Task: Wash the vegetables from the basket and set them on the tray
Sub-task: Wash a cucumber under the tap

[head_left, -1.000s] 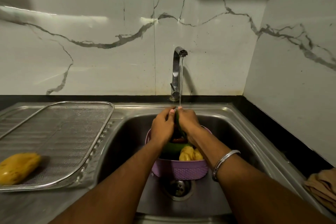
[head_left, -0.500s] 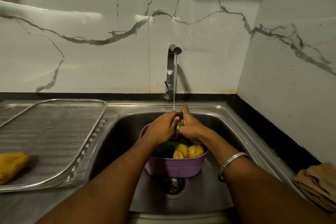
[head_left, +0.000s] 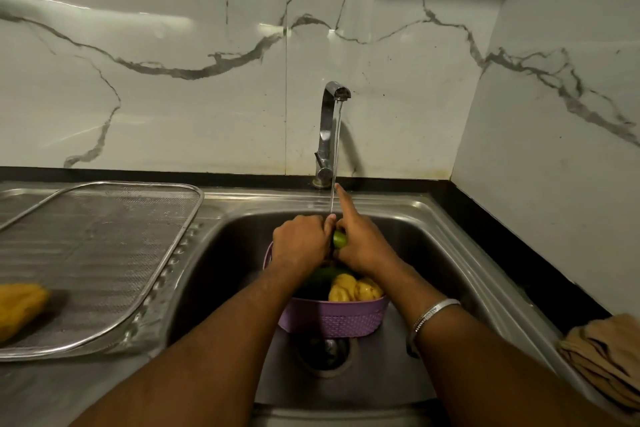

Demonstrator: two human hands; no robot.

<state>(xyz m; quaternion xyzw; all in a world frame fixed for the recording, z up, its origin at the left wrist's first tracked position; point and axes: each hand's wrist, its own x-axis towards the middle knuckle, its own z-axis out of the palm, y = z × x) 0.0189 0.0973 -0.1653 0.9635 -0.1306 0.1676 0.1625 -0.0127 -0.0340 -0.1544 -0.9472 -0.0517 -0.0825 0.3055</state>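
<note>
Under the tap stream, left hand [head_left: 300, 242] and right hand [head_left: 360, 243] gripping green vegetable [head_left: 339, 239], long axis hidden

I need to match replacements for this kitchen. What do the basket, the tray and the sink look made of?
Basket: matte purple plastic, going by its moulded woven pattern. Tray: fine metal mesh in a shiny wire rim, probably steel. Sink: brushed stainless steel, judging by its dull grey sheen.

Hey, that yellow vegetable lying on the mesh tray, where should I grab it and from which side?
Grip the yellow vegetable across its thick middle, coming from above. It lies flat and lengthwise on the mesh tray, its blunt right end clear of the rim; its left part is out of frame.
</note>
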